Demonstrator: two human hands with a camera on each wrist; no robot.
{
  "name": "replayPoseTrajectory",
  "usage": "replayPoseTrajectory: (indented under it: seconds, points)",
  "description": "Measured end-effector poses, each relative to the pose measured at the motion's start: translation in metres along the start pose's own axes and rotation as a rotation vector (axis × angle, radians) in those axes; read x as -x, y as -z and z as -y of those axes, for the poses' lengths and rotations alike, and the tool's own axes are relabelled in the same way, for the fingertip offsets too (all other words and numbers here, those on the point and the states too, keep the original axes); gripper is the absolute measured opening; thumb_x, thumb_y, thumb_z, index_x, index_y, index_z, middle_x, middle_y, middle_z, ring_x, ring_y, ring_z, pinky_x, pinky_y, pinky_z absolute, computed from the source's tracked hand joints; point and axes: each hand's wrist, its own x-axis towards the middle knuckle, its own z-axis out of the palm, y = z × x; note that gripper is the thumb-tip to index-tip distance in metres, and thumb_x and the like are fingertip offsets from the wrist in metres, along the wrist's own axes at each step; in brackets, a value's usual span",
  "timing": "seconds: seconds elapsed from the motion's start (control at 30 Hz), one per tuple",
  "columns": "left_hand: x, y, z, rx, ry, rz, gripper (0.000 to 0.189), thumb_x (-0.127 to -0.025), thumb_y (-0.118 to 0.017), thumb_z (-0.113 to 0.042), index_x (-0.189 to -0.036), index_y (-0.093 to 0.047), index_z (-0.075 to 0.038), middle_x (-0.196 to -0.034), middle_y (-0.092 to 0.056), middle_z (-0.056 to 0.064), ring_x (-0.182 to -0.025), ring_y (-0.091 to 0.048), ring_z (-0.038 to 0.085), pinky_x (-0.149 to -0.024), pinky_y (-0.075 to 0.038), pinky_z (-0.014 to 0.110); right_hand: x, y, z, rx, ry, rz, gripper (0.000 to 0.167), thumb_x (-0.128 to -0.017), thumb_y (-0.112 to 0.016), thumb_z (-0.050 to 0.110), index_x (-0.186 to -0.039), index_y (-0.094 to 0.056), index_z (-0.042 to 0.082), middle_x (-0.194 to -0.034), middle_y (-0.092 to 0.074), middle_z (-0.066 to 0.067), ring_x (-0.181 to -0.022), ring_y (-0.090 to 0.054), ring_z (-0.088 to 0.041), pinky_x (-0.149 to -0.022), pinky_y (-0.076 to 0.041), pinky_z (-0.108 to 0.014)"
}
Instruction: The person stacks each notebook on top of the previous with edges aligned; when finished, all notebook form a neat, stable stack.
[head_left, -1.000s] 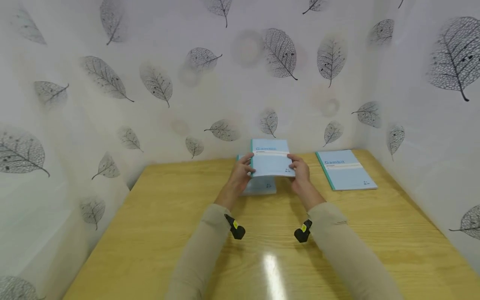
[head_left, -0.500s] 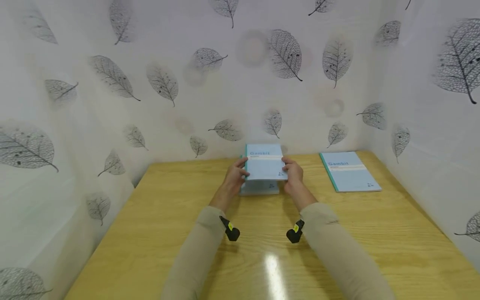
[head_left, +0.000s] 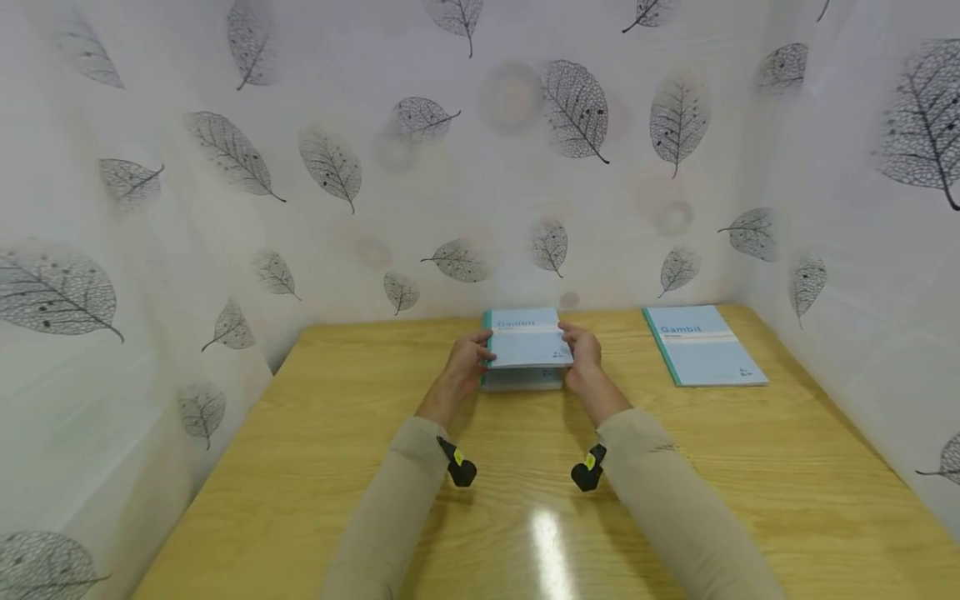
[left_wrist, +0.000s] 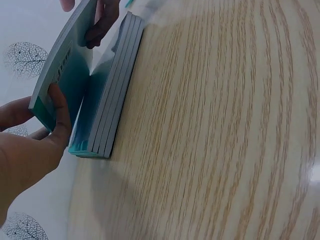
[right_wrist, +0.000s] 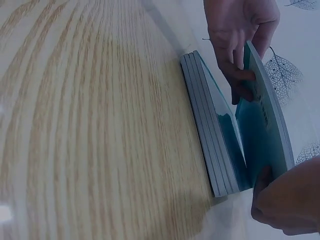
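Note:
A light blue notebook (head_left: 528,343) with a teal spine and the word Gambit on its cover is held between both hands, its near edge raised above a stack of like notebooks (head_left: 522,382). My left hand (head_left: 463,367) grips it by the spine side, thumb above and fingers beneath. On the opposite edge my right hand (head_left: 584,357) pinches it the same way. In the left wrist view the stack (left_wrist: 111,95) shows several layered page edges, and the held notebook (left_wrist: 70,75) tilts over it, its far edge close to or touching the top one.
Another Gambit notebook (head_left: 705,346) lies flat on the wooden table (head_left: 360,467) to the right. A pale curtain (head_left: 337,242) printed with leaves hangs behind the table and along its sides. Black wrist cameras sit at both cuffs.
The held notebook has come down and slightly left, over the stack, with both hands still on it. The head view has shifted a little. The notebook on the right stays put.

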Motion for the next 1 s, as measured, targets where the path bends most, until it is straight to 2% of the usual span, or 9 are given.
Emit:
replayPoseTrajectory:
  seconds: [0.13, 0.3, 0.5, 0.63, 0.83, 1.0]
  points:
    - [0.0, 0.001, 0.0, -0.011, -0.009, -0.004, 0.069, -0.087, -0.048, 0.015, -0.155, -0.039, 0.007, -0.158, -0.042, 0.024, -0.141, -0.045, 0.038, -0.118, -0.041, 0.046, 0.001, -0.001, -0.001, 0.008, 0.005, 0.011, 0.055, -0.098, -0.041, 0.003, -0.153, -0.05, 0.003, -0.163, -0.038, -0.012, -0.14, -0.041, -0.022, -0.107, -0.045, -0.025]
    - [0.001, 0.0, -0.005, -0.054, -0.003, -0.08, 0.062, -0.093, -0.05, 0.008, -0.154, -0.041, 0.005, -0.152, -0.049, 0.024, -0.136, -0.052, 0.039, -0.115, -0.046, 0.042, 0.001, -0.002, -0.001, 0.002, 0.013, 0.01, 0.054, -0.098, -0.04, 0.004, -0.152, -0.05, 0.001, -0.158, -0.04, -0.014, -0.136, -0.042, -0.023, -0.108, -0.045, -0.027]
    - [0.005, -0.002, -0.007, -0.203, -0.018, -0.162, 0.058, -0.096, -0.052, -0.001, -0.153, -0.044, 0.003, -0.147, -0.054, 0.026, -0.133, -0.055, 0.04, -0.109, -0.051, 0.044, 0.002, -0.002, -0.003, 0.022, 0.0, 0.035, 0.055, -0.099, -0.039, 0.005, -0.153, -0.049, 0.002, -0.153, -0.04, -0.014, -0.138, -0.042, -0.025, -0.111, -0.043, -0.028]
    - [0.007, -0.006, -0.005, -0.299, -0.035, -0.196, 0.058, -0.096, -0.053, -0.009, -0.152, -0.046, 0.0, -0.149, -0.052, 0.023, -0.133, -0.054, 0.04, -0.11, -0.049, 0.047, 0.003, -0.001, -0.004, 0.022, -0.001, 0.037, 0.055, -0.099, -0.04, 0.006, -0.153, -0.049, 0.002, -0.155, -0.041, -0.015, -0.142, -0.04, -0.027, -0.115, -0.039, -0.031]
    - [0.008, -0.01, -0.005, -0.331, -0.035, -0.24, 0.057, -0.095, -0.054, -0.014, -0.15, -0.047, 0.0, -0.152, -0.048, 0.02, -0.137, -0.048, 0.041, -0.114, -0.044, 0.053, 0.005, -0.001, -0.005, 0.047, 0.003, 0.069, 0.056, -0.099, -0.038, 0.006, -0.155, -0.045, 0.0, -0.165, -0.035, -0.016, -0.153, -0.03, -0.029, -0.126, -0.023, -0.034]
    - [0.006, -0.013, -0.005, -0.365, -0.033, -0.273, 0.057, -0.094, -0.055, -0.013, -0.148, -0.048, 0.002, -0.152, -0.049, 0.021, -0.14, -0.045, 0.04, -0.116, -0.042, 0.054, 0.004, 0.0, -0.005, 0.046, 0.011, 0.091, 0.055, -0.101, -0.039, 0.008, -0.155, -0.043, -0.001, -0.164, -0.036, -0.019, -0.153, -0.031, -0.03, -0.128, -0.021, -0.035]
